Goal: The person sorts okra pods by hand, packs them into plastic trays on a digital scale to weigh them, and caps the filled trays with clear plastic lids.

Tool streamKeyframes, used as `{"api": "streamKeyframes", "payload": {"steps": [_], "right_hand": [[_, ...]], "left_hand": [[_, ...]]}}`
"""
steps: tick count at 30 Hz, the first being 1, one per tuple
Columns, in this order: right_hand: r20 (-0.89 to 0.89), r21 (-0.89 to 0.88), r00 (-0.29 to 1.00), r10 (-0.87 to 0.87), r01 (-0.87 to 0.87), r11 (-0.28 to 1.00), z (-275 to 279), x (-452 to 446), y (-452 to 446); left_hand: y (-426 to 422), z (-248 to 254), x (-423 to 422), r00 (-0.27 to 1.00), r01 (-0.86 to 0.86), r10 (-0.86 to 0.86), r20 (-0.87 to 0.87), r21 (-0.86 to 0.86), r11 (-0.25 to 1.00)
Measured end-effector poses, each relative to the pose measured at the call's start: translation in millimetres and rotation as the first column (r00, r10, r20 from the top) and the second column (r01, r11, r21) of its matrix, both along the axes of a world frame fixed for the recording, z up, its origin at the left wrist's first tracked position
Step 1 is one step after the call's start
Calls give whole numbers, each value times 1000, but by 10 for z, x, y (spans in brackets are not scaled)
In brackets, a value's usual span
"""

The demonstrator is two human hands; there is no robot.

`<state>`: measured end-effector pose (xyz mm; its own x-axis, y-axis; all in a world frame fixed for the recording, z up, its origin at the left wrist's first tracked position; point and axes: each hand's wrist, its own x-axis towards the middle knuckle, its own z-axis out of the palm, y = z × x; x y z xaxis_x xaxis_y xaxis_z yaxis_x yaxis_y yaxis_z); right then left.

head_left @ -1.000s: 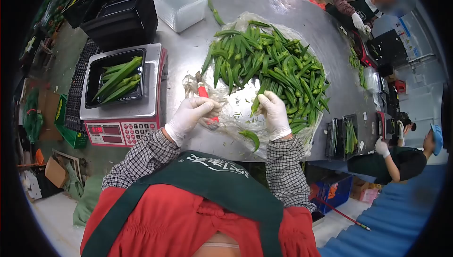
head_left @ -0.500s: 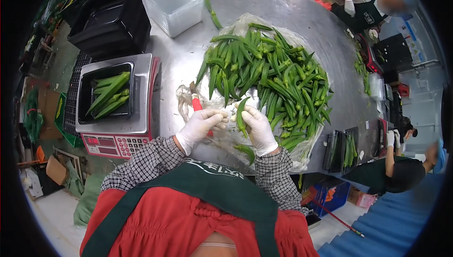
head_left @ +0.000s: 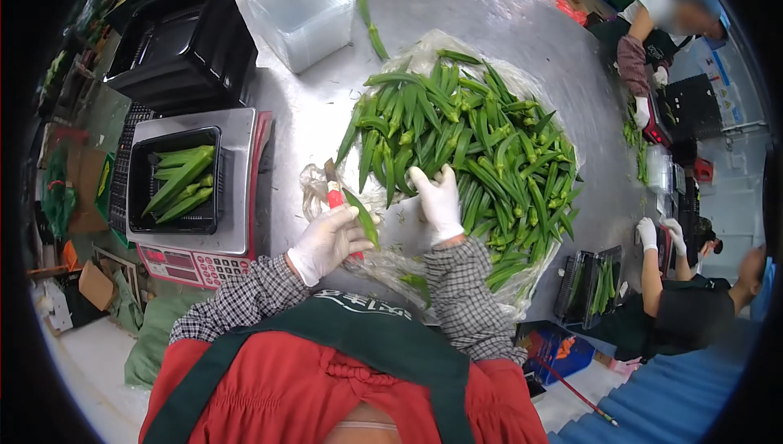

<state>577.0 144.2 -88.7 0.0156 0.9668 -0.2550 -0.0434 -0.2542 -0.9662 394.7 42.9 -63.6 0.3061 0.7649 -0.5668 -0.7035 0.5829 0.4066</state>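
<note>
A single okra pod (head_left: 361,220) lies in my left hand (head_left: 331,242), which is gloved in white with the fingers curled around it. Beside that hand is a knife (head_left: 334,192) with a red handle. My right hand (head_left: 439,202), also gloved, has its thumb and fingers apart at the near left edge of the okra pile (head_left: 489,150), and nothing shows in its grip. Clear plastic sheeting (head_left: 522,281) lies under the pile. Another pod (head_left: 415,282) rests close to the apron.
At the left, a scale (head_left: 236,191) bears a black tray (head_left: 215,199) of okra. Behind it stand stacked black trays (head_left: 183,44) and clear containers (head_left: 298,16). Two co-workers (head_left: 636,44) are at the right, near trays of okra (head_left: 602,285).
An okra pod has passed from my right hand to my left. My right hand has opened and moved up to the pile. The view has shifted slightly, and the co-workers' arms have moved.
</note>
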Motion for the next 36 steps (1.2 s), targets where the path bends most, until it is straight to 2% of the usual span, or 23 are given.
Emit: {"api": "streamKeyframes", "payload": {"steps": [1,2,4,7,9,11,12,13,16,18,24,28,30,32,36], "right_hand": [[221,-31,975,18,-11,999,-158,-75,136],[337,31,937,-93,88,996,-309,-161,200],[512,131,815,-271,238,962,-249,-439,242],[333,168,906,-261,215,962,-431,-361,414],[4,-37,975,-222,222,974,-225,-259,361],[-193,-93,971,-143,127,988,-101,-112,250],[-281,-207,954,-102,43,977,5,-1,146],[-375,-236,922,-99,9,972,62,99,16],[-625,-209,780,-40,-118,971,211,297,-416],[-753,-157,658,33,-228,961,281,402,-653],[-891,-25,431,141,-357,934,512,460,-1055],[-878,11,435,201,-401,916,603,366,-1205],[-828,-11,518,215,-399,917,647,321,-1272],[-765,-11,587,263,-420,907,705,275,-1329],[-867,34,434,245,-439,898,725,220,-1489]], "left_hand": [[-6,13,1,1000,-2,3,2,-2,1000],[-14,22,-4,1000,11,-11,11,-4,1000],[-59,39,-25,999,42,-42,28,-9,999],[-119,27,-67,996,36,-33,84,-37,999],[-132,-7,-104,997,-5,7,76,-24,1000],[-163,3,-117,997,-21,22,70,-16,1000],[-162,21,-119,998,-16,17,67,-10,1000],[-153,33,-121,998,-12,13,64,-3,1000],[-131,-75,-134,988,22,-16,151,-38,999],[-122,1,-91,991,40,-37,125,-22,999],[-181,274,-24,988,69,-89,123,158,985],[-231,415,-9,992,93,-112,65,241,966],[-244,558,92,994,106,-108,-11,282,954],[-227,668,221,993,104,-117,15,354,930],[-227,555,231,979,169,-201,36,413,895]]}}
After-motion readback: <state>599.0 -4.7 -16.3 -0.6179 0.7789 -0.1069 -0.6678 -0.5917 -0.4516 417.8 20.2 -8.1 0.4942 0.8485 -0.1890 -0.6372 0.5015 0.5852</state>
